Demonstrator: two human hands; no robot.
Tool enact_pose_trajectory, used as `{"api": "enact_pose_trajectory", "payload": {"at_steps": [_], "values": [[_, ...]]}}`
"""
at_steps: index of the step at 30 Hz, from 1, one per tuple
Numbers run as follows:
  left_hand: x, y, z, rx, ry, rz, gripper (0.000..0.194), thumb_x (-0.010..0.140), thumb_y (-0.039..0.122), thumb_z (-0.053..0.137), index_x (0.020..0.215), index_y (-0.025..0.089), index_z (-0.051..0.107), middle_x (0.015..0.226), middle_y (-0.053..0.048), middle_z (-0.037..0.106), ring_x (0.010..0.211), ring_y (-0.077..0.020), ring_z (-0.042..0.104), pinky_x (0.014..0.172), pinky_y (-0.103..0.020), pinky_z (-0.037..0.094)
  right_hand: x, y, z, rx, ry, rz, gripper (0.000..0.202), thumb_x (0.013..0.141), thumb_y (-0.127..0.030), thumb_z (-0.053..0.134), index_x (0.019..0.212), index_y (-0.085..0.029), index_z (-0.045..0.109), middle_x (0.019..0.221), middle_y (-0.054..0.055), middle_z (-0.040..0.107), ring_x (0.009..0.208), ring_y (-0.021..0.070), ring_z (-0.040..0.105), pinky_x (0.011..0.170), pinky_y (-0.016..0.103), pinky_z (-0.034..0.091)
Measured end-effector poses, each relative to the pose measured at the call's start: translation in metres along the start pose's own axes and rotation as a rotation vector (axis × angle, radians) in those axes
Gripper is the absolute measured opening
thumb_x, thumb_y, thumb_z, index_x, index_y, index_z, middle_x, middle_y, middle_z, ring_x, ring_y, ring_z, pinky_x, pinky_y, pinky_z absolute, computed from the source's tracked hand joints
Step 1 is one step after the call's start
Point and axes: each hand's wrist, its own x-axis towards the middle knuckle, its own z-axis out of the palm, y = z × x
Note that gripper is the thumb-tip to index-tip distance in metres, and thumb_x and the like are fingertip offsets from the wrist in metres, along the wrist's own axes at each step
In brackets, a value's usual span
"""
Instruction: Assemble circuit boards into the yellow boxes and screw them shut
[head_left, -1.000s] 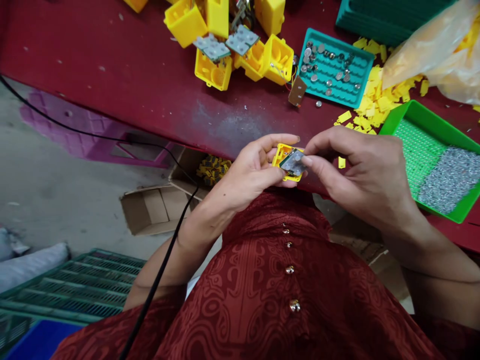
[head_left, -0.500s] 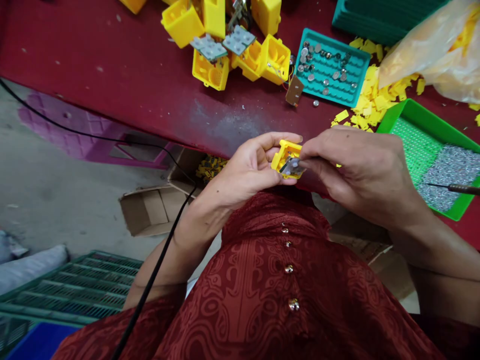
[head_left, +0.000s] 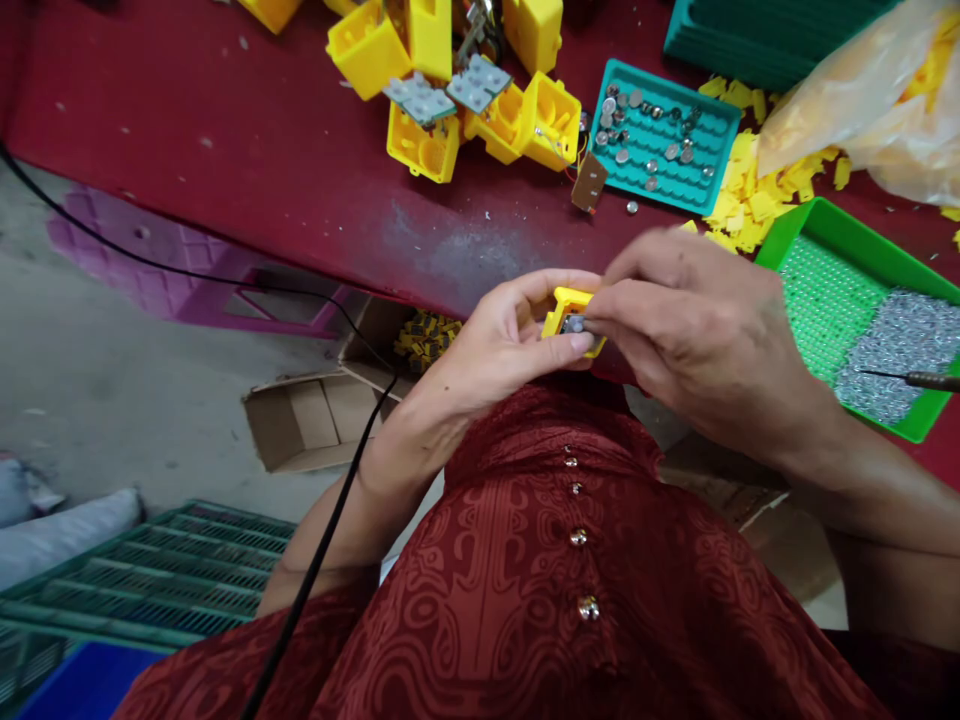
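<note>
Near the table's front edge, my left hand (head_left: 517,330) grips a small yellow housing (head_left: 560,306) by its sides, its opening turned up. Inside the housing lies a grey piece (head_left: 576,324) like a small circuit board with round pads. My right hand (head_left: 675,320) reaches over from the right, thumb and forefinger pinched at the grey piece. Its fingers cover the right part of the housing.
Yellow housings (head_left: 424,145) and grey boards (head_left: 480,83) lie at the table's back. A teal tray (head_left: 660,188) holds round metal parts. At right, a green basket (head_left: 817,290) holds screws, with a screwdriver (head_left: 930,381) over it. A black cable (head_left: 341,500) crosses my left arm.
The grey piece sits lower and flatter in the housing. My left thumb has moved onto it, and my right hand has shifted slightly left, its fingers covering more of the housing.
</note>
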Motion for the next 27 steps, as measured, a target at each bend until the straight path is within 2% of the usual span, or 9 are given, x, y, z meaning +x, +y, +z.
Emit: {"api": "enact_pose_trajectory", "payload": {"at_steps": [4,7,13,20,27], "values": [[0.001,-0.006,-0.002,-0.025,0.014,-0.016,0.047,0.079,0.031,0.088,0.122,0.020,0.073,0.118,-0.006,0.077,0.100,-0.0193,0.075,0.082,-0.028,0.066,-0.003,-0.004,0.002,0.067,0.011,0.062,0.022,0.105,-0.022,0.054,0.103,-0.023,0.076,0.099,0.007,0.074,0.086,0.0218,0.068,0.075,0.038,0.056],[0.000,-0.008,-0.004,-0.022,0.060,-0.003,0.049,0.081,0.033,0.086,0.127,0.021,0.072,0.116,-0.006,0.078,0.104,-0.0215,0.076,0.083,-0.031,0.068,-0.010,-0.003,0.008,0.130,0.086,0.050,0.021,0.106,-0.020,0.055,0.114,-0.025,0.074,0.102,0.004,0.077,0.088,0.0187,0.072,0.081,0.035,0.060],[0.003,-0.009,-0.004,-0.099,0.094,-0.021,0.050,0.079,0.026,0.086,0.127,0.021,0.070,0.106,-0.003,0.077,0.089,-0.0160,0.073,0.076,-0.027,0.067,-0.019,0.000,0.027,0.078,0.332,-0.063,0.019,0.102,-0.014,0.059,0.107,-0.019,0.076,0.094,0.008,0.074,0.084,0.0184,0.068,0.072,0.032,0.057],[0.004,-0.016,0.003,-0.013,0.136,0.018,0.055,0.083,0.027,0.082,0.135,0.021,0.066,0.108,-0.004,0.076,0.091,-0.0159,0.071,0.075,-0.026,0.064,-0.029,-0.005,0.042,-0.019,0.318,0.025,0.025,0.104,-0.017,0.053,0.099,-0.021,0.076,0.093,0.007,0.075,0.081,0.0184,0.061,0.073,0.034,0.049],[0.012,-0.021,0.007,-0.031,0.043,-0.084,0.048,0.083,0.028,0.080,0.130,0.020,0.069,0.109,-0.004,0.075,0.089,-0.0153,0.070,0.075,-0.026,0.064,-0.043,-0.004,0.048,-0.010,0.395,0.063,0.018,0.102,-0.015,0.059,0.091,-0.018,0.072,0.089,0.007,0.070,0.081,0.0180,0.057,0.074,0.033,0.048]]}}
